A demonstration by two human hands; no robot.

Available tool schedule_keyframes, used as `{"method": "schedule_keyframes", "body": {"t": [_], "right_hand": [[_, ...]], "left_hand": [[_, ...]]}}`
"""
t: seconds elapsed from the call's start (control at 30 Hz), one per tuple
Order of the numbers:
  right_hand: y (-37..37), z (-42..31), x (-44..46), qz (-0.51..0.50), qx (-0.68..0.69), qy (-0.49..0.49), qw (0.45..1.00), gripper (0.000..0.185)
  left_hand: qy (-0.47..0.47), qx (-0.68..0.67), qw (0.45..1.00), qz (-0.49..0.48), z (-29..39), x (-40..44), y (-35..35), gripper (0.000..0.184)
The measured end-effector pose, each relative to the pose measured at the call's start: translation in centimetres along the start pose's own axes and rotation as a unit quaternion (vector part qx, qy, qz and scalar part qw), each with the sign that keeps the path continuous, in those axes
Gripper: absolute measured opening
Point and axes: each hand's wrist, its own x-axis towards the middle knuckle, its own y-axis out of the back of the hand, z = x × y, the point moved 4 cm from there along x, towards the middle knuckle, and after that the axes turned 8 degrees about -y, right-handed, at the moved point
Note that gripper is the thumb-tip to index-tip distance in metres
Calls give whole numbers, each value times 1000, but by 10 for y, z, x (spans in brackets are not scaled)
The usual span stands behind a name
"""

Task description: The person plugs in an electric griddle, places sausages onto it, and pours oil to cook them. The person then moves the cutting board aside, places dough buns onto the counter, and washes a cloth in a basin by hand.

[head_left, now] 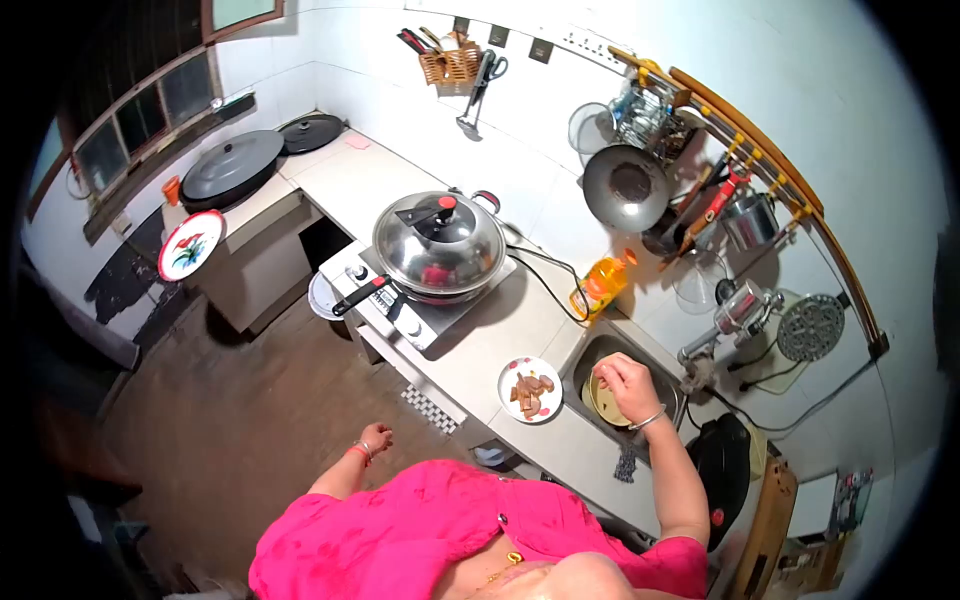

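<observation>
My right hand (pixel 627 388) is over the sink (pixel 592 354), above a yellowish bowl (pixel 603 405) in the basin. Its fingers are pressed together, and what they hold, if anything, is too small to make out. Left of the sink, a white plate (pixel 511 378) with brown pieces of food (pixel 533 393) lies on the counter. My left hand (pixel 377 437) hangs low over the floor beside my body, away from the counter, with its fingers curled; it touches nothing that I can see.
A lidded pan (pixel 440 245) stands on the stove (pixel 430 326), its black handle (pixel 362 296) over the front edge. Behind the sink is an orange bottle (pixel 602 285). A wok (pixel 627 187) hangs on the wall. A patterned plate (pixel 191 245) sits at the far left counter's edge.
</observation>
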Motion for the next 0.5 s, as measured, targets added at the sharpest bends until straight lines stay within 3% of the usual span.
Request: {"method": "schedule_keyframes", "body": {"t": [0.13, 0.2, 0.23, 0.27, 0.33, 0.5], "right_hand": [[-9, 12, 31, -40, 8, 5, 999, 12], [-14, 27, 45, -55, 46, -10, 997, 15], [-19, 37, 51, -61, 68, 1, 996, 15], [-25, 49, 56, -73, 79, -18, 994, 15], [-37, 69, 63, -101, 100, -55, 988, 17], [-50, 59, 104, -140, 120, -93, 978, 17]], "left_hand": [[-8, 18, 998, 55, -14, -43, 27, 29], [87, 100, 982, 138, -7, -108, 43, 24], [109, 88, 981, 132, -59, -113, 57, 28], [158, 296, 937, 94, -62, -140, 66, 32], [184, 451, 873, -18, -110, -168, 75, 29], [288, 308, 907, 13, -163, -212, 88, 24]]}}
